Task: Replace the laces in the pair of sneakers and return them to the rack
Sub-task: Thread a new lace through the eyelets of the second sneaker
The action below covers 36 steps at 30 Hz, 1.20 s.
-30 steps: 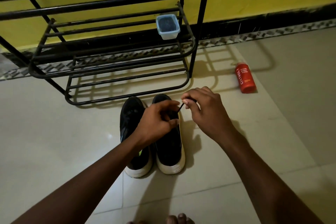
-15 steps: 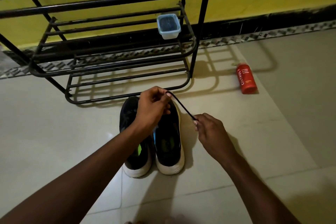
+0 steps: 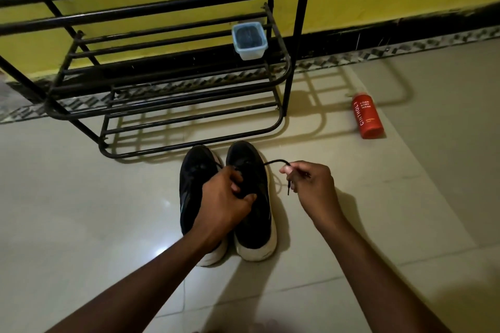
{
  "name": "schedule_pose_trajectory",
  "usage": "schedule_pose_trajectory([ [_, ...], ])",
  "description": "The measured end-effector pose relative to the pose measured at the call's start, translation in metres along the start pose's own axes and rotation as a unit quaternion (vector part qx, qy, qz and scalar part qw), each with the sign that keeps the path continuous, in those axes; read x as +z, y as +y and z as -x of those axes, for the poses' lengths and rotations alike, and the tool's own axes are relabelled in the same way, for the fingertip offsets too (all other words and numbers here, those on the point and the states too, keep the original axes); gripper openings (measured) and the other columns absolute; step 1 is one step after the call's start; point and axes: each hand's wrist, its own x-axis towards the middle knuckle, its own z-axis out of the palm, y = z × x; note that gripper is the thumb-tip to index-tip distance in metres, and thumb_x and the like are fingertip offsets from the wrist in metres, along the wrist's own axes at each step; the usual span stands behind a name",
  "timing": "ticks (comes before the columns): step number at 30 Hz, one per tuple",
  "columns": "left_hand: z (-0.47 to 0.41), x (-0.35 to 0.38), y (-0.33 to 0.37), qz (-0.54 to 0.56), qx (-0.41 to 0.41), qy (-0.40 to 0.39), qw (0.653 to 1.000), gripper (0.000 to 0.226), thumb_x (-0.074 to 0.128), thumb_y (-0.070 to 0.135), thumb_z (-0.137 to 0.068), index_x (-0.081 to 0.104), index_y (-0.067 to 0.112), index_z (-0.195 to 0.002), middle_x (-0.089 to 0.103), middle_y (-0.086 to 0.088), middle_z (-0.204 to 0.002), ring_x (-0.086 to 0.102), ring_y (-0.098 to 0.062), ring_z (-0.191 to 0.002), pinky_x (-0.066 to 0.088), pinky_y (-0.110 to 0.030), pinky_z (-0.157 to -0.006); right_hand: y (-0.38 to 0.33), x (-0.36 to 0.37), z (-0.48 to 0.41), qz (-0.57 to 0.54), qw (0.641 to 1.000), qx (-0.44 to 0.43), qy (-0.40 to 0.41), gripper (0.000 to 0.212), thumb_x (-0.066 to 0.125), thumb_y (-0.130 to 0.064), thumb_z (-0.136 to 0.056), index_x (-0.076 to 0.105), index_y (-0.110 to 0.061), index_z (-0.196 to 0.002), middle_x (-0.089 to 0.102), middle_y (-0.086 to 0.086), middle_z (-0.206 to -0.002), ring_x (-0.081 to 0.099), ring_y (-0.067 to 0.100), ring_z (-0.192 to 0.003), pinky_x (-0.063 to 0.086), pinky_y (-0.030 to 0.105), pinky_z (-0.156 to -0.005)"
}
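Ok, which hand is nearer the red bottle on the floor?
Right. The right hand, pinching the black lace, is nearer the camera than the red bottle and to its left; the left hand grips the sneaker further left.

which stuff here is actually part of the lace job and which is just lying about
For the job: black white-soled sneakers, thin black lace in the right hand, black metal shoe rack.
Lying about: small clear plastic tub on the rack, red body-wash bottle on the floor.
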Motion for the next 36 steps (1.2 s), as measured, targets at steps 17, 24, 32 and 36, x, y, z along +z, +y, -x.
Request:
schedule_pose_trajectory([
  [17,0.001,-0.014,-0.002,0.034,-0.046,0.004,0.998,0.029,0.068,0.004,-0.091,0.066,0.023,-0.069,0.070,0.002,-0.067,0.069,-0.002,-0.053,0.049,-0.011,-0.047,-0.020,0.038,0.012,0.025,0.994,-0.083,-0.071,0.027,0.080,-0.004,-0.080,0.067,-0.027,-0.071,0.075,-0.012,-0.076,0.071,-0.001,-0.075,0.054,0.014,-0.074],
  [24,-0.003,-0.015,-0.005,0.072,-0.097,0.011,0.993,0.013,0.068,0.006,-0.093,0.071,0.013,-0.082,0.070,0.001,-0.059,0.066,-0.003,-0.047,0.043,-0.009,-0.043,-0.016,0.049,0.011,0.155,0.968,-0.180,-0.080,0.018,0.080,-0.016,-0.079,0.067,-0.027,-0.084,0.069,-0.007,-0.081,0.061,0.005,-0.071,0.049,0.018,-0.068],
  [32,-0.005,-0.015,-0.009,0.075,-0.105,0.008,0.992,0.022,0.068,0.012,-0.093,0.070,0.021,-0.072,0.067,0.007,-0.052,0.063,0.000,-0.045,0.042,-0.011,-0.042,-0.008,0.061,0.011,0.039,0.991,-0.120,-0.040,0.020,0.084,-0.015,-0.080,0.078,-0.019,-0.099,0.077,-0.011,-0.093,0.069,-0.004,-0.088,0.050,0.008,-0.075],
  [36,-0.007,-0.017,-0.012,0.065,-0.105,0.004,0.992,0.028,0.069,0.014,-0.093,0.068,0.025,-0.067,0.065,0.013,-0.049,0.061,0.002,-0.046,0.040,-0.010,-0.041,-0.006,0.062,0.013,0.107,0.985,-0.134,-0.023,0.024,0.088,-0.016,-0.074,0.081,-0.021,-0.096,0.073,-0.002,-0.089,0.068,0.003,-0.080,0.055,0.013,-0.077],
])
